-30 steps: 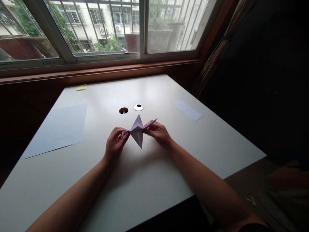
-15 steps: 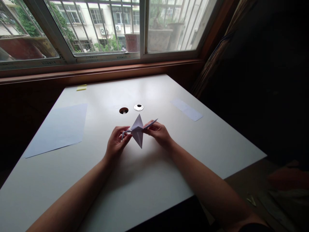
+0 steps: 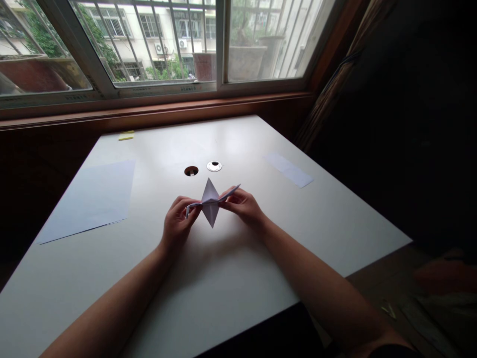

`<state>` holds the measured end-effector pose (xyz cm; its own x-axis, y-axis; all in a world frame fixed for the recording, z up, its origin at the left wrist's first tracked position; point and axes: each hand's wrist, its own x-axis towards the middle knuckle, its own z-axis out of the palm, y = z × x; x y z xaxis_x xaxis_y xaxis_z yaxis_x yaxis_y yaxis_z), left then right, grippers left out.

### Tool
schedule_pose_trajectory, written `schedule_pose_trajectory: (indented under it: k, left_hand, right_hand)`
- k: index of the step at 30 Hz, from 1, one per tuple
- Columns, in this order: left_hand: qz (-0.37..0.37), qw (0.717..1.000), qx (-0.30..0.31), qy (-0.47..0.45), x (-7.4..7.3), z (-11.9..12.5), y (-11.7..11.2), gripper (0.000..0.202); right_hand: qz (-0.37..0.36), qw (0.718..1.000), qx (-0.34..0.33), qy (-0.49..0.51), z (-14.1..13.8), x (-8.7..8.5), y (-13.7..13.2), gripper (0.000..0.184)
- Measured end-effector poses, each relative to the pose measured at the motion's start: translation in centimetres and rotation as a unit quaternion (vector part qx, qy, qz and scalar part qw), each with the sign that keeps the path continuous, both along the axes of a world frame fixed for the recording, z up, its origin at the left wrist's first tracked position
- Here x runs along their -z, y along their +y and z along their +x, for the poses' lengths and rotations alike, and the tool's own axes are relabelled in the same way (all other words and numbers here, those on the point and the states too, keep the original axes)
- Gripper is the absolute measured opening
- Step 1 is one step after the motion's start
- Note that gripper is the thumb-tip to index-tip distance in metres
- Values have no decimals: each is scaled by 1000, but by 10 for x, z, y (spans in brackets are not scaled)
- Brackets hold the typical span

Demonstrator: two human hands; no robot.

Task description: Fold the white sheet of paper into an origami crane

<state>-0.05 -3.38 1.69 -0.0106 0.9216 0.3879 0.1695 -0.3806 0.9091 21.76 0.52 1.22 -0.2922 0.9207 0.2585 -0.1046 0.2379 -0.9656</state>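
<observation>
A folded white paper crane [image 3: 210, 201] is held between my two hands over the middle of the table. Its two wings spread, one away from me and one toward me. My left hand [image 3: 179, 219] pinches the crane near the base of its bent head end, which points left. On the other side, the fingers of my right hand [image 3: 242, 205] are closed on the base of the straight, slanting tail. The fingertips partly cover both ends where they join the body.
White paper sheets [image 3: 91, 201] lie at the table's left, and a paper strip [image 3: 288, 170] at its right. Beyond the crane are a round hole [image 3: 191, 171] and a silver ring cover [image 3: 214, 166]. Yellow slips [image 3: 126, 135] lie near the far left corner of the white table [image 3: 231, 308].
The crane has turned slightly and shifted a little left, so its wings now line up more evenly. My left fingers have closed nearer its body; both hands still hold it.
</observation>
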Motion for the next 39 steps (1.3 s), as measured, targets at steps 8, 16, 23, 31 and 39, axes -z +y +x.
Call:
schedule_pose_trajectory:
  k: [8,16,23,31,39]
  left_hand:
    - [-14,999,-20,-31,0,0,1,14]
    - [-23,997,-20,-69,3,1,3,12]
    - [-44,996,-6,-82,6,-1,4,13]
    - [-90,989,13,-117,10,-2,6,17]
    - [-165,965,60,-195,21,-5,15,19]
  right_hand:
    - [3,1000,8,4,0,0,2,30]
    - [-1,1000,8,6,1,1,2,31]
    - [20,1000,8,-2,1,-1,0,25]
    - [59,998,30,-17,0,0,-3,21]
    - [74,996,36,-45,2,-6,-8,25]
